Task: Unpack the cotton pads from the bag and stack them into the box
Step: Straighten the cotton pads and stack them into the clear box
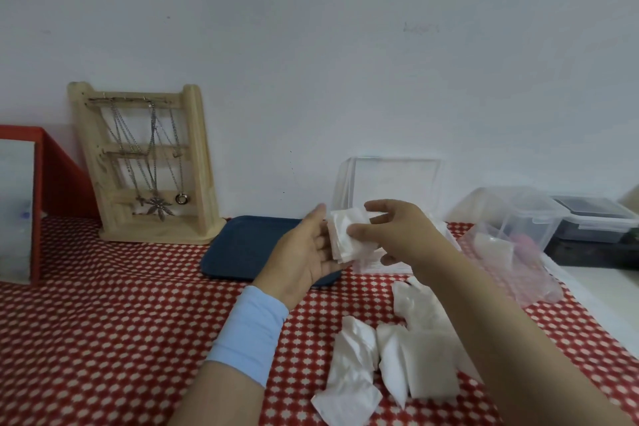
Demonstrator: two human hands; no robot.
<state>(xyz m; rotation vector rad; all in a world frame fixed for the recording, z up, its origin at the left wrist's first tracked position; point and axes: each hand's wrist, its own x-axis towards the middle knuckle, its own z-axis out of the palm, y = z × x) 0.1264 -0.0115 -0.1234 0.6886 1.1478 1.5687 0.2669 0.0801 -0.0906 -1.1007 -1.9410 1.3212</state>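
White wall (311, 28) fills the upper half of the view, and below it a counter (103, 322) is spread with a red cloth dotted in white. A wooden jewellery stand (155, 232) hung with necklaces is set at 10 o'clock against the wall, with a dark blue tray (242, 245) just beside it toward the centre. A clear box (394, 180), its lid raised, is seen behind the hands, and a crumpled pinkish plastic bag (511, 259) lies at 3 o'clock. Loose cotton pads (425, 363) are scattered on the cloth at 5 o'clock. Above the tray's right edge, a stack of cotton pads (345, 235) is held between thumb and fingers of the left hand (304, 252), while the right hand (397, 232) pinches it, fingers clamped on its right side.
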